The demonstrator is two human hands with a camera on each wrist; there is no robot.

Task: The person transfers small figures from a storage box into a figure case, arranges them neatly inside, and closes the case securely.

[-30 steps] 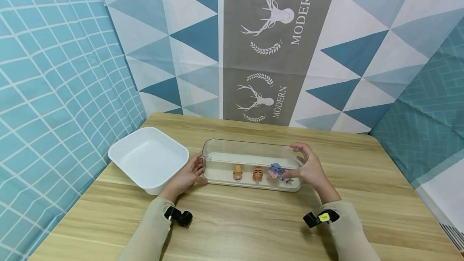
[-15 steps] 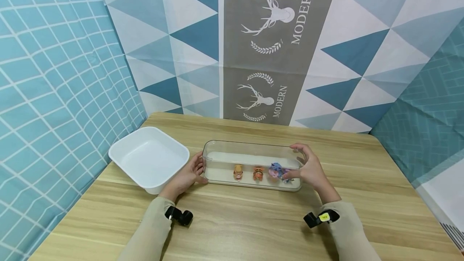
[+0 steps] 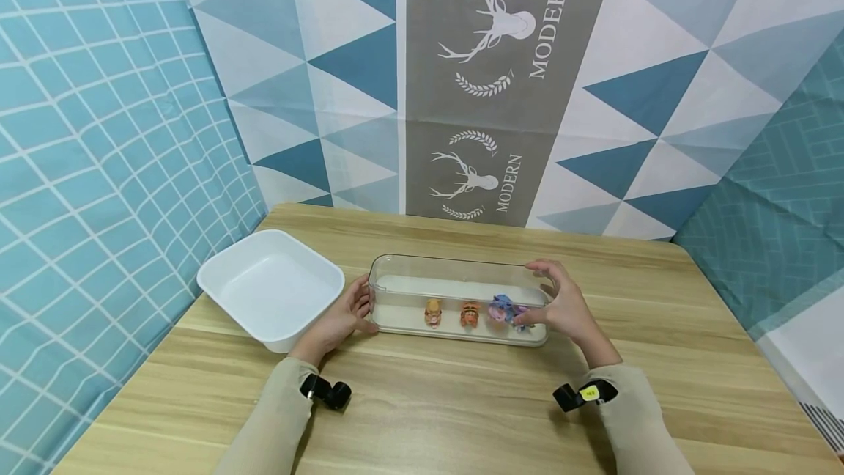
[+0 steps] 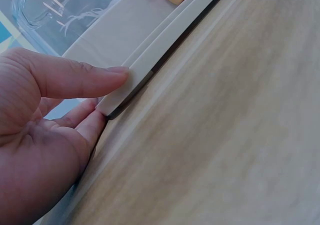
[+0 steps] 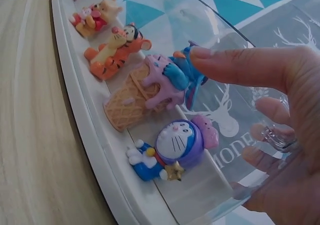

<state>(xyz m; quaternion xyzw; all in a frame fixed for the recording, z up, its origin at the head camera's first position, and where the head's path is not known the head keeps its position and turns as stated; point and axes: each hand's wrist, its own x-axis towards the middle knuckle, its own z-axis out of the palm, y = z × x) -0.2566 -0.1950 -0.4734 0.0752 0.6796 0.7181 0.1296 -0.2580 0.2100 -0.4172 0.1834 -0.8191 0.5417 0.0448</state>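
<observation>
A long display case with a clear cover (image 3: pixel 455 270) and a white base (image 3: pixel 401 319) lies mid-table. My left hand (image 3: pixel 338 322) pinches the base's front left corner, thumb on the rim (image 4: pixel 145 55). At the other end, my right hand (image 3: pixel 568 310) grips the case, fingers round the cover's end. Its thumb (image 5: pixel 240 67) overlaps a blue figurine on an ice-cream cone (image 5: pixel 127 100); contact cannot be told. Beside that stand a blue-and-white cat figurine (image 5: pixel 172 147), a tiger figurine (image 5: pixel 110 62) and a yellow bear figurine (image 5: pixel 92 22).
A white square basin (image 3: pixel 270 292) stands left of the case, close to my left forearm. Wood-grain tabletop (image 3: pixel 448 409) extends in front of the case. A patterned cloth backdrop (image 3: pixel 356 94) rises behind the table, with blue tiled cloth (image 3: pixel 99 167) on the left.
</observation>
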